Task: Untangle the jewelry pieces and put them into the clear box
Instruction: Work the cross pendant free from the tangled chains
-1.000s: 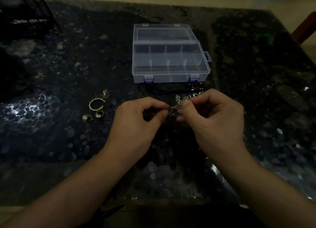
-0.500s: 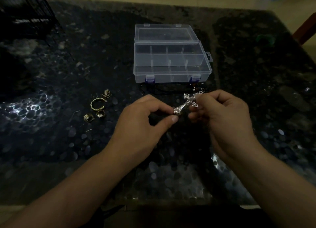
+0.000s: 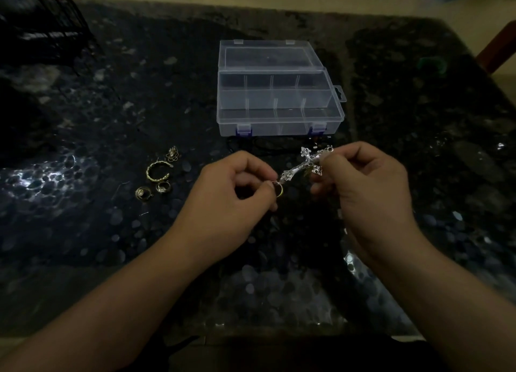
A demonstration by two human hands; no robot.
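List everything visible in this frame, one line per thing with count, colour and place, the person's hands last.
box: 1, clear with blue latches, open, table centre, compartments look empty
cross pendant: 1, silver, held in the air between the hands
small ring: 1, gold, at the cross's lower tip, by the left fingertips
open bangle: 1, gold, on the table left of the hands
small gold pieces: about 3, beside the bangle; exact kind too small to tell
black cord: 1, on the table just in front of the box
wire rack: 1, black, far left corner
green object: 1, far right, blurred
table: 1, dark speckled stone
left hand: pinches the ring
right hand: pinches the cross's upper end
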